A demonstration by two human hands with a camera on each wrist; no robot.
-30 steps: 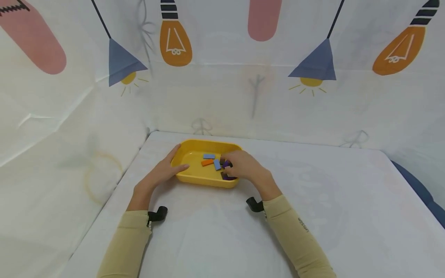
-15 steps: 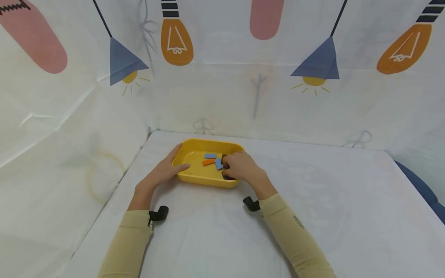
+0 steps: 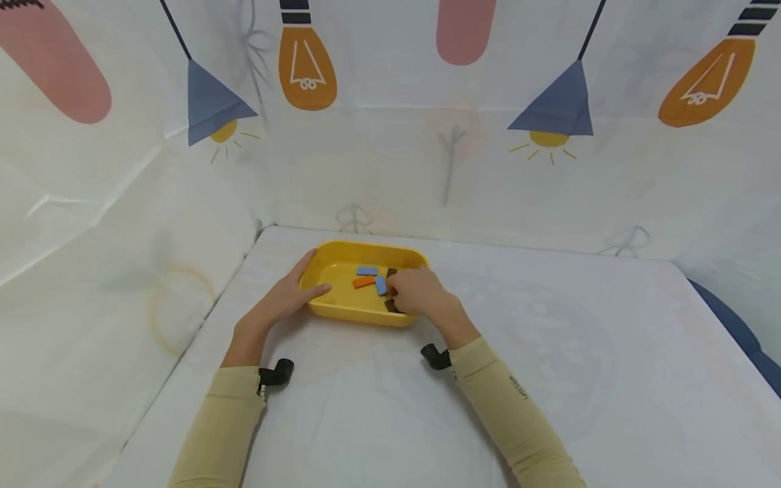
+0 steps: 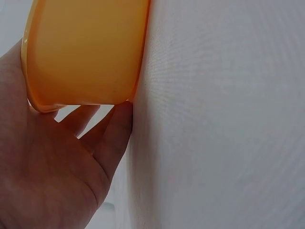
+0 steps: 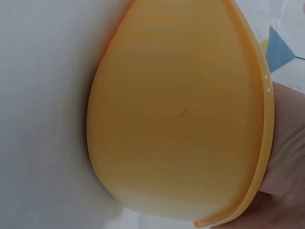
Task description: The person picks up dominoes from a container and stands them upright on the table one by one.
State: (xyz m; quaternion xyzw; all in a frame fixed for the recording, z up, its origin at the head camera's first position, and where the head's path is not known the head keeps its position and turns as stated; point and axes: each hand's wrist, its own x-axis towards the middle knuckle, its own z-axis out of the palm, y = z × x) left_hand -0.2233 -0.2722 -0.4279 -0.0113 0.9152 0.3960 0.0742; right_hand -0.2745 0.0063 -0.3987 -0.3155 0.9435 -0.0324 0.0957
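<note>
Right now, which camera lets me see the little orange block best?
The head view. It looks down into the yellow tray, where the orange block lies near two blue blocks. The left wrist and right wrist views don't show it at all; they see the tray's walls from outside.

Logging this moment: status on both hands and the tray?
Left hand grips yellow tray at left end. Right hand inside right end, grip hidden. It partly blocks dark pieces from view.
</note>
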